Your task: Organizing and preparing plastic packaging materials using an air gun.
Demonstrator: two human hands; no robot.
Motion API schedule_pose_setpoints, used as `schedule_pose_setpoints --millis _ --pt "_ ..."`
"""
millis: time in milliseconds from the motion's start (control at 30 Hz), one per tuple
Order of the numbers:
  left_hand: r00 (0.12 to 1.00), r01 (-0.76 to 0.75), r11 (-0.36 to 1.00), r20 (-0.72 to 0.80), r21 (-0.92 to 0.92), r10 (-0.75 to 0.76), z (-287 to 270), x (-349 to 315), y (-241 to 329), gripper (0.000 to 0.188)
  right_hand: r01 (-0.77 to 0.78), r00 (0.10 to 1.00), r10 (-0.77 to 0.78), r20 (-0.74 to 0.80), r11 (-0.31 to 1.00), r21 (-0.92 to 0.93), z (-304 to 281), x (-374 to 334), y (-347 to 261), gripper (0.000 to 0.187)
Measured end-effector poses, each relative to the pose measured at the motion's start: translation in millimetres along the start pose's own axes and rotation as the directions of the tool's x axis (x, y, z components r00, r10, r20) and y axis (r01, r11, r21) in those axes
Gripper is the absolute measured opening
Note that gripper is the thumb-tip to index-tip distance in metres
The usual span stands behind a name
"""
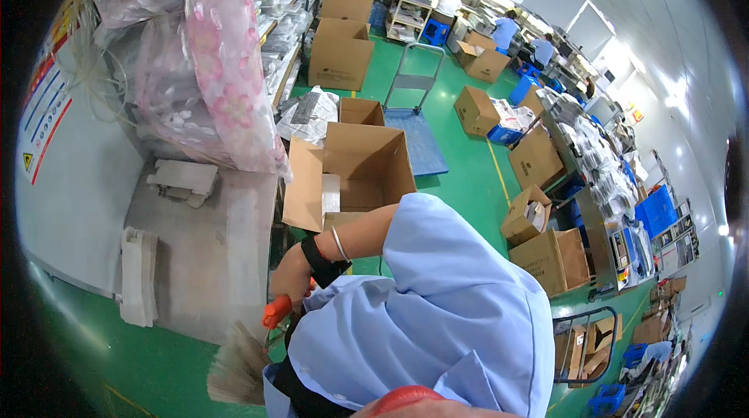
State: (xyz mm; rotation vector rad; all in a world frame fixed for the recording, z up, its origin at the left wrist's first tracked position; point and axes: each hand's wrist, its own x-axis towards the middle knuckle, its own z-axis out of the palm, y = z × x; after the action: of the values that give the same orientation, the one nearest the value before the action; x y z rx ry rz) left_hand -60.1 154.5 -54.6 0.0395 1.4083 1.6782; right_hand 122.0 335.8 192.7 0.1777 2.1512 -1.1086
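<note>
My right hand, with a black watch and a pale bracelet at its wrist, is closed around an orange-handled tool. A thin metal part shows just below the handle. Beside it spreads a fan-shaped, grey-brown bundle with fine streaks like bristles; whether it belongs to the tool I cannot tell. My left hand does not show. Left of my right hand is a grey metal worktop. A stack of pale strips lies at its left edge, and some pale flat pieces lie farther back.
A pink flowered plastic sheet hangs over the worktop beside bagged goods. An open cardboard box stands just beyond my arm, with a blue platform trolley behind it. More boxes line a loaded bench at right. Co-workers sit far off.
</note>
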Motion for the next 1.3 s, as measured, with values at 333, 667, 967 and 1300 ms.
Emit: schedule_pose_setpoints --millis 333,667,967,1300 --pt "1.000 0.000 1.000 0.001 0.001 0.000 -4 0 6 0.065 0.221 0.974 -0.223 -0.028 0.973 -0.069 3 5 11 0.030" --pt "0.997 -0.046 0.994 -0.065 -0.101 0.040 -33 -16 19 0.065 0.258 0.966 -0.258 0.019 0.966 0.014 -14 17 -3 0.033" --pt "0.986 -0.110 0.893 -0.163 -0.437 0.042 -69 -119 -15 0.065 0.248 0.966 -0.224 0.130 0.944 -0.216 -51 16 -6 0.035" --pt "0.976 -0.185 0.795 -0.205 -0.578 0.079 -59 -159 -41 0.064 0.297 0.945 -0.251 0.207 0.927 -0.229 -59 36 -27 0.028"
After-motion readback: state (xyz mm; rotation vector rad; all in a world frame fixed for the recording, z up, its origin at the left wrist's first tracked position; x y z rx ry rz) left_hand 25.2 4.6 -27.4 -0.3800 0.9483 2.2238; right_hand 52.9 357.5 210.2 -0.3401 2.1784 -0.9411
